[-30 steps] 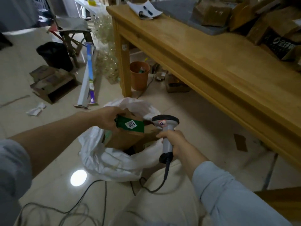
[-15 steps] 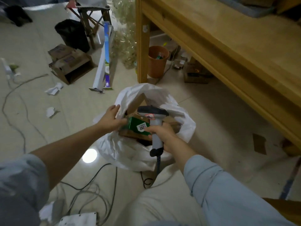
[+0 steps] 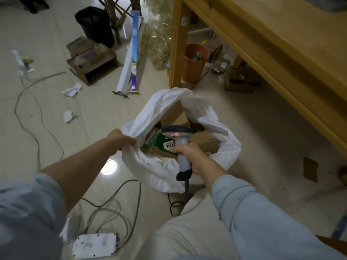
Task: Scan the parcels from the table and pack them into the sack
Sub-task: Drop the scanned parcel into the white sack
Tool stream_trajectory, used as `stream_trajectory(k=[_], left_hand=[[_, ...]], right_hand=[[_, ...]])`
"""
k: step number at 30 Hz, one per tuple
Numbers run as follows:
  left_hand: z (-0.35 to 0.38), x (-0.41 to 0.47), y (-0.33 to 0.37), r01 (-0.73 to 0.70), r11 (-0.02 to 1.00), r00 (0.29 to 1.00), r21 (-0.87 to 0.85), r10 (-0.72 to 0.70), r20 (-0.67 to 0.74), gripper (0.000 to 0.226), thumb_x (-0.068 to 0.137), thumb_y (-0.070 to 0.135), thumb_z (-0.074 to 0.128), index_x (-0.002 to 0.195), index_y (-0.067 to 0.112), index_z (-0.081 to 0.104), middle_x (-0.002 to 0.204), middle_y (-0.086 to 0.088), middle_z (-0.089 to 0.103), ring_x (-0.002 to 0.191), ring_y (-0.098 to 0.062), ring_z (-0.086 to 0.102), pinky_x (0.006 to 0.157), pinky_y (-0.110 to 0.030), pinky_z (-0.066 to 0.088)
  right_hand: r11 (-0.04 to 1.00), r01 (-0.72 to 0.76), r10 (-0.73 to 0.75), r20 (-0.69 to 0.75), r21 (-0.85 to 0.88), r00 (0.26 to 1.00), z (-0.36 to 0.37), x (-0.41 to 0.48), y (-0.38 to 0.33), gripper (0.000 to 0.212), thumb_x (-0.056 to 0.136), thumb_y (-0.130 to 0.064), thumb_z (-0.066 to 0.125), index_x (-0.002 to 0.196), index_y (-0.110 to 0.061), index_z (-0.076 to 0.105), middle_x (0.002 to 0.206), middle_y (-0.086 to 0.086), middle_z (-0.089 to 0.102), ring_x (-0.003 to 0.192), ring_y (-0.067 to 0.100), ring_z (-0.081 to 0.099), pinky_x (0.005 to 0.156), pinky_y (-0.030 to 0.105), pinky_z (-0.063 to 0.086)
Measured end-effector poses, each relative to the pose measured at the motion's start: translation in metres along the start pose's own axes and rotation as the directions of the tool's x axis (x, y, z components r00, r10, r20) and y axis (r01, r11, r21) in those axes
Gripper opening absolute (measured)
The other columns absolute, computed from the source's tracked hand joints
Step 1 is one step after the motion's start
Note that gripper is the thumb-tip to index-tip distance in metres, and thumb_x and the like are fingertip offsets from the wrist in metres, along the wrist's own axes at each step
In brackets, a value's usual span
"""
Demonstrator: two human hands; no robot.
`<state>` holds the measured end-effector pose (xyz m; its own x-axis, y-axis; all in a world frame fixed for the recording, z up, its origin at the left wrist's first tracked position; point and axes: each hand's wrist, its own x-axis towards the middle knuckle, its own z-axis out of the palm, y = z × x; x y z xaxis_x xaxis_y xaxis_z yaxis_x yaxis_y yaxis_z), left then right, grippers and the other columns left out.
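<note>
The near edge of a yellow wooden table [image 3: 281, 44] runs down the right. Bare glossy tiled floor [image 3: 253, 128] separates it from the crumpled white woven sack [image 3: 150, 166], open-mouthed near the corner leg. Inside lie brown cardboard boxes [image 3: 206, 144] and a flat green labelled parcel [image 3: 159, 143]. The left hand [image 3: 120, 139] pinches the sack's left rim; the right hand [image 3: 189, 154] grips the handle of the grey plastic barcode scanner [image 3: 183, 158].

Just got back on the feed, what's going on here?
A person is packing parcels. The left hand grips the rim of the white sack on the floor, holding its mouth open. The right hand holds the scanner over it. A green parcel lies inside among brown boxes.
</note>
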<state>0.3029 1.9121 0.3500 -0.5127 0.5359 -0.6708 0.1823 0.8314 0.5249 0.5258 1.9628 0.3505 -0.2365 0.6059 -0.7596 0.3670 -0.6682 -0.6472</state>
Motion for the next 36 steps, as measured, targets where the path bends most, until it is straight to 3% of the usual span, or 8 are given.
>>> stream_trajectory(k=[4,9,12,17,21,25,29,36], left_hand=[[-0.035,-0.010,0.036,0.028,0.982,0.996,0.186,-0.043,0.075,0.055,0.082,0.018,0.073,0.124,-0.001,0.042,0.111,-0.016,0.059,0.094,-0.029,0.059,0.098,-0.047,0.043],[-0.008,-0.032,0.049,0.031,0.964,0.990,0.264,-0.066,0.125,0.064,0.089,0.019,0.066,0.140,-0.001,0.033,0.134,-0.022,0.049,0.117,-0.036,0.054,0.073,-0.039,0.039],[0.008,-0.036,0.067,-0.044,0.948,0.997,0.314,0.023,0.068,0.062,0.087,0.030,0.066,0.136,-0.001,0.042,0.130,-0.020,0.051,0.114,-0.033,0.052,0.084,-0.036,0.043],[0.044,-0.057,0.129,-0.246,0.873,0.958,0.422,0.284,-0.030,0.076,0.080,0.051,0.064,0.140,0.014,0.034,0.129,-0.017,0.048,0.116,-0.033,0.051,0.097,-0.045,0.046],[0.089,-0.120,0.197,-0.481,0.655,0.809,0.583,0.588,0.007,0.079,0.084,0.046,0.062,0.148,0.023,0.023,0.143,-0.013,0.037,0.134,-0.034,0.034,0.110,-0.059,0.023],[0.138,-0.176,0.259,-0.714,0.399,0.558,0.576,0.820,0.123,0.067,0.085,0.041,0.060,0.141,0.019,0.031,0.142,-0.010,0.041,0.133,-0.032,0.036,0.111,-0.051,0.021],[0.185,-0.240,0.310,-0.823,0.220,0.386,0.524,0.892,0.233,0.075,0.089,0.040,0.059,0.149,0.014,0.024,0.145,-0.012,0.040,0.133,-0.032,0.036,0.111,-0.043,0.028],[0.265,-0.319,0.376,-0.915,0.045,0.205,0.401,0.908,0.365,0.081,0.088,0.039,0.063,0.151,0.010,0.021,0.142,-0.012,0.043,0.127,-0.031,0.044,0.102,-0.043,0.041]], right_hand=[[0.996,-0.069,0.068,0.029,0.049,0.997,0.009,-0.001,0.003,0.043,0.077,-0.009,0.075,0.115,-0.005,0.055,0.094,0.013,0.062,0.077,0.024,0.058,0.066,0.035,0.050],[0.988,0.016,-0.018,0.010,0.151,1.000,-0.013,-0.011,-0.015,0.051,0.078,-0.009,0.075,0.125,-0.004,0.056,0.098,0.014,0.065,0.089,0.026,0.064,0.084,0.039,0.054],[0.958,0.062,-0.079,0.050,0.280,0.996,-0.042,-0.034,-0.029,0.046,0.088,0.000,0.062,0.132,0.002,0.052,0.087,0.016,0.064,0.081,0.028,0.064,0.074,0.030,0.053],[0.884,0.160,-0.169,-0.020,0.439,0.985,-0.095,-0.072,-0.049,0.014,0.089,-0.003,0.061,0.102,-0.003,0.057,0.098,0.024,0.071,0.092,0.036,0.070,0.084,0.046,0.057],[0.825,0.277,-0.253,-0.116,0.493,0.960,-0.142,-0.117,-0.070,0.007,0.092,-0.011,0.059,0.097,-0.005,0.057,0.086,0.020,0.072,0.081,0.031,0.071,0.076,0.041,0.059],[0.793,0.400,-0.325,-0.236,0.460,0.916,-0.201,-0.175,-0.085,0.017,0.093,-0.020,0.059,0.088,-0.004,0.059,0.073,0.014,0.072,0.065,0.022,0.069,0.064,0.030,0.057],[0.714,0.521,-0.367,-0.383,0.468,0.848,-0.267,-0.230,-0.091,0.018,0.093,-0.020,0.060,0.102,-0.006,0.054,0.071,0.014,0.069,0.047,0.016,0.063,0.043,0.023,0.051],[0.577,0.692,-0.363,-0.623,0.433,0.693,-0.368,-0.297,-0.078,0.016,0.093,-0.013,0.059,0.103,-0.003,0.054,0.066,0.014,0.070,0.046,0.016,0.062,0.041,0.021,0.050]])
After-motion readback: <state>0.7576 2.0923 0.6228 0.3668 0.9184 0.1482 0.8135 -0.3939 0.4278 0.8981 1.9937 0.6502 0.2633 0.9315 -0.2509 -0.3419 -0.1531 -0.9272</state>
